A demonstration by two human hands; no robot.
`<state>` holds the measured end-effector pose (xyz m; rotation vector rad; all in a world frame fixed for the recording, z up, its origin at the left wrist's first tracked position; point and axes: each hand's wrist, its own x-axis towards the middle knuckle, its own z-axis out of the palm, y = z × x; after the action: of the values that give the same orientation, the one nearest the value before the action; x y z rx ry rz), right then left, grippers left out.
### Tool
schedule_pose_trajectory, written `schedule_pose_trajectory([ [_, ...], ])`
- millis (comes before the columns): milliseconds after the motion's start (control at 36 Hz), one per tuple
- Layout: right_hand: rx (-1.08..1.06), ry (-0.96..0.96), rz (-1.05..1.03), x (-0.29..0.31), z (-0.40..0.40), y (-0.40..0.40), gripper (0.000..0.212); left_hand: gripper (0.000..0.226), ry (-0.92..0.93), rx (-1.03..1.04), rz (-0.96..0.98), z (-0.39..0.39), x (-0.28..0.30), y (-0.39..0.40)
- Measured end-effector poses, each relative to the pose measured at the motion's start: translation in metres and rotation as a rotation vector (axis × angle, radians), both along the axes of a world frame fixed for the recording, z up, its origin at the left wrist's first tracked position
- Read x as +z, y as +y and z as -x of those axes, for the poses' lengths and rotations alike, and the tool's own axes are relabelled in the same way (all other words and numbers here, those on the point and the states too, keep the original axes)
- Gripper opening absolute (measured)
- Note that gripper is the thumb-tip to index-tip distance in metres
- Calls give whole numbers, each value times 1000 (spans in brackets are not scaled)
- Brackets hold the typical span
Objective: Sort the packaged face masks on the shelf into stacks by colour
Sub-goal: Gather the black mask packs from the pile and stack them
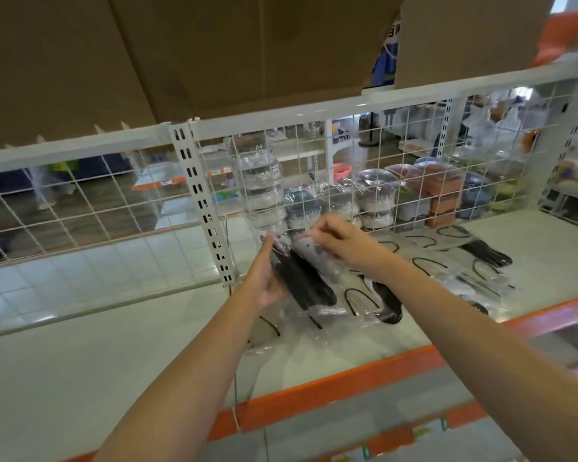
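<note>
Shelf (80, 345), 12 o'clock: left hand (267, 278) grips black masks (301, 281); right hand (337, 238) fingers pinch grey pack (314, 253). Slick film may slip, mixing colours.

Both hands above shelf (80, 345): left hand (264, 278) grips black mask pack (304, 281), right hand (339, 241) pinches grey pack (309, 250).

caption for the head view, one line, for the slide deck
Left hand holds black packaged masks above the shelf; right hand pinches a grey pack.

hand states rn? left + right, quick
Left hand: holds the black mask pack from its left side.
Right hand: pinches the top of a grey mask pack.
</note>
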<state>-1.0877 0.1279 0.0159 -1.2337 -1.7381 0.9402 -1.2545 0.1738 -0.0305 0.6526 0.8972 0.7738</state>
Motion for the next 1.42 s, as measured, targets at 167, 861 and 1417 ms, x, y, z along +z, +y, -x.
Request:
schedule_pose_trajectory([
  [167, 291, 346, 265, 2, 1, -8, 11, 22, 155, 43, -198, -1, 8, -1],
  [861, -581, -830, 362, -136, -88, -11, 44, 14, 237, 133, -145, 10, -3, -3],
  [1417, -716, -701, 580, -115, -77, -3, 45, 13, 287, 172, -159, 30, 13, -16],
])
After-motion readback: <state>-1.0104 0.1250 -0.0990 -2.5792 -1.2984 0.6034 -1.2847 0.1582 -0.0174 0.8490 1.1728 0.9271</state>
